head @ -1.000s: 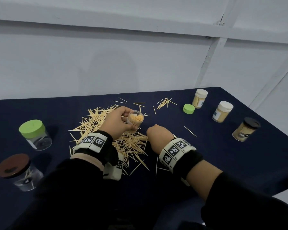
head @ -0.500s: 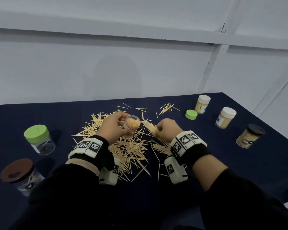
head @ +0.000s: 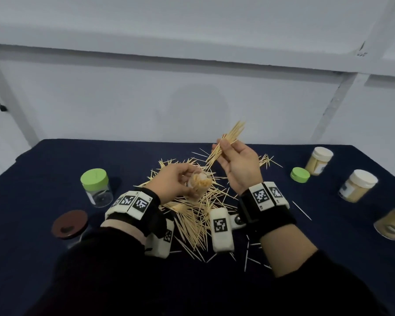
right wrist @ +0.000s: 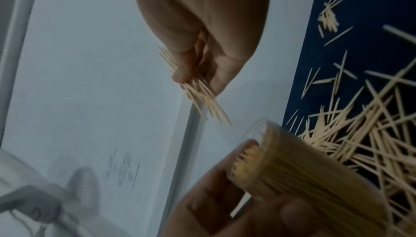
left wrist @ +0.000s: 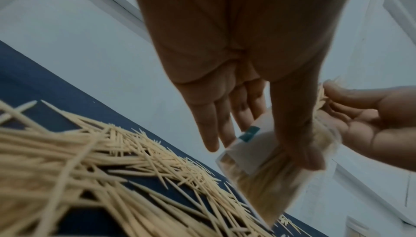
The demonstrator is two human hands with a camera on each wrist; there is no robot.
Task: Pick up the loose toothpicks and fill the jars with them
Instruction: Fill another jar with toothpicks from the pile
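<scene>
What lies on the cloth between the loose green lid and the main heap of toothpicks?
In the head view, a small separate cluster of toothpicks lies between the loose green lid and the main heap.

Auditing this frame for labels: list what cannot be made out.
- Head view: label text on the white-lidded jars, too small.
- Head view: black-lidded jar, cut by the right edge.
- Left wrist view: open jar in the left hand, motion-blurred.
- Right wrist view: wall print, blurred.

We see pale straw-yellow toothpicks (head: 192,215) on a dark navy tabletop (head: 55,160). One jar has a lime-green lid (head: 94,179), another a reddish-brown lid (head: 70,223). Our wristbands (head: 263,196) are black, with white blocks bearing black-and-white square codes.
</scene>
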